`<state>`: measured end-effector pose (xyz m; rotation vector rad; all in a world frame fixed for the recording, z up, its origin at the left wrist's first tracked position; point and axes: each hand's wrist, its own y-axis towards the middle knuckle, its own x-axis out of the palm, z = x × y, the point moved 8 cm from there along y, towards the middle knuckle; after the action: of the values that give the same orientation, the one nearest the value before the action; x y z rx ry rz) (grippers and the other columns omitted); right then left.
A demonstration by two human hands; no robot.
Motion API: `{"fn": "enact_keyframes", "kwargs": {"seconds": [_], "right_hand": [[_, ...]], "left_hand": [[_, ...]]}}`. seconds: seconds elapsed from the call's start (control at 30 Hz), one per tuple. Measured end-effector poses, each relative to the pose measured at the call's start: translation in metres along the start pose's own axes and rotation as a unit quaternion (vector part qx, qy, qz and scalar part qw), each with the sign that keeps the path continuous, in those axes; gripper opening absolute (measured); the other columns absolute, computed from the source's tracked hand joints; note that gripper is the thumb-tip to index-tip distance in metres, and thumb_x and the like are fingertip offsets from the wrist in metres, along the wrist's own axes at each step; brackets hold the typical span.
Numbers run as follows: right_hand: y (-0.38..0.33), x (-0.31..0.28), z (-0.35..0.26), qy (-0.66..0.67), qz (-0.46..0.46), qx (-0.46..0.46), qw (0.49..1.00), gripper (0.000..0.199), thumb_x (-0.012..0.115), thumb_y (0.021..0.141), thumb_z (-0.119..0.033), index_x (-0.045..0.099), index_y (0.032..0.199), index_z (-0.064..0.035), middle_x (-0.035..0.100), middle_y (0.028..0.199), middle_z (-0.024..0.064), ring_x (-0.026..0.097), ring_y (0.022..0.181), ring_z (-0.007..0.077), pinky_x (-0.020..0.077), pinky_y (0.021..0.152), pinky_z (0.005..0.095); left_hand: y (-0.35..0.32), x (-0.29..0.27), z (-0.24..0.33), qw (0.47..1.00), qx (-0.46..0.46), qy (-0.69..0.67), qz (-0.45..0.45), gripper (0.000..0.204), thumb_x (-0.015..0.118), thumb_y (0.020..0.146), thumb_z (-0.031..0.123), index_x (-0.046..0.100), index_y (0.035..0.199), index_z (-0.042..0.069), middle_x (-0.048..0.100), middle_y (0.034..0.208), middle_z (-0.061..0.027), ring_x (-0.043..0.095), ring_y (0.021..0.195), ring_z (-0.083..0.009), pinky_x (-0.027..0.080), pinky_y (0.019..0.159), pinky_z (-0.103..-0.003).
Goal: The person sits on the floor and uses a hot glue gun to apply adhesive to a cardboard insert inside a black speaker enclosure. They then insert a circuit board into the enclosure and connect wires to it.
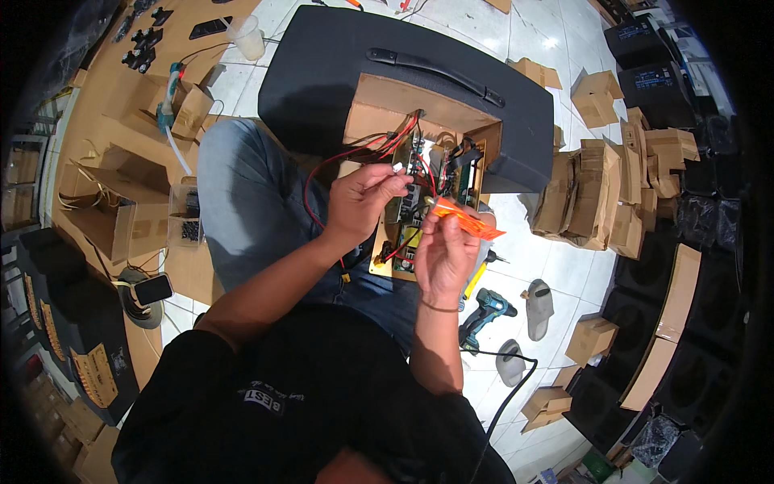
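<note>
I see red wires looping over the green circuit board; my left hand pinches a small white connector above it, my right hand grasps an orange plastic packet beside it.

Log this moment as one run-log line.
left hand: pinches white connector on red wires | right hand: holds orange packet | circuit board: in open speaker cabinet on lap

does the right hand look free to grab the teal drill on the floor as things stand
Probably not yet: the right hand is pinching an orange strip in its fingers. The teal drill lies on the tiles just beside that forearm, with nothing between them, so only the strip occupies the hand.
</note>
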<state>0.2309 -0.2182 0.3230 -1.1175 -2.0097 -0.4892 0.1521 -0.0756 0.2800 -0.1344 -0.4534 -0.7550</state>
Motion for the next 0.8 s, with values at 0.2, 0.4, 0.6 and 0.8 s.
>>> {"fn": "enact_keyframes", "kwargs": {"seconds": [0.2,0.4,0.6,0.8], "right_hand": [[0.011,0.009,0.011,-0.085,-0.05,-0.036,0.994,0.023,0.074,0.091,0.003,0.058,0.106,-0.0033,0.062,0.113,0.0163,0.065,0.099,0.0241,0.0569,0.079,0.0342],[0.02,0.006,0.012,-0.202,0.027,-0.069,0.977,0.023,0.077,0.089,0.001,0.057,0.101,-0.001,0.068,0.095,0.012,0.067,0.081,0.0194,0.0571,0.08,0.0336],[0.024,-0.015,0.019,-0.21,-0.003,-0.069,0.975,0.019,0.073,0.093,-0.003,0.055,0.099,-0.0016,0.071,0.098,0.0165,0.073,0.092,0.0257,0.061,0.091,0.0432],[0.024,-0.009,0.022,-0.165,-0.005,-0.053,0.985,0.019,0.073,0.094,-0.005,0.055,0.099,-0.0019,0.071,0.102,0.0182,0.073,0.096,0.028,0.0613,0.093,0.0443]], "left_hand": [[-0.008,0.002,0.004,0.992,0.036,0.124,-0.006,0.022,0.068,0.098,0.001,0.065,0.118,-0.007,0.076,0.106,-0.0153,0.071,0.096,-0.0137,0.059,0.083,-0.029],[-0.006,-0.002,0.015,0.984,0.015,0.173,0.028,0.02,0.076,0.094,0.012,0.072,0.106,-0.004,0.079,0.092,-0.0139,0.075,0.084,-0.0133,0.057,0.075,-0.027],[-0.006,0.0,0.026,0.972,0.045,0.227,0.037,0.02,0.077,0.093,0.014,0.075,0.105,-0.002,0.078,0.089,-0.0137,0.076,0.079,-0.0153,0.057,0.07,-0.028],[-0.006,0.004,0.04,0.96,0.068,0.269,0.03,0.018,0.076,0.092,0.01,0.074,0.104,-0.004,0.078,0.089,-0.0136,0.076,0.08,-0.0145,0.057,0.07,-0.027]]}}
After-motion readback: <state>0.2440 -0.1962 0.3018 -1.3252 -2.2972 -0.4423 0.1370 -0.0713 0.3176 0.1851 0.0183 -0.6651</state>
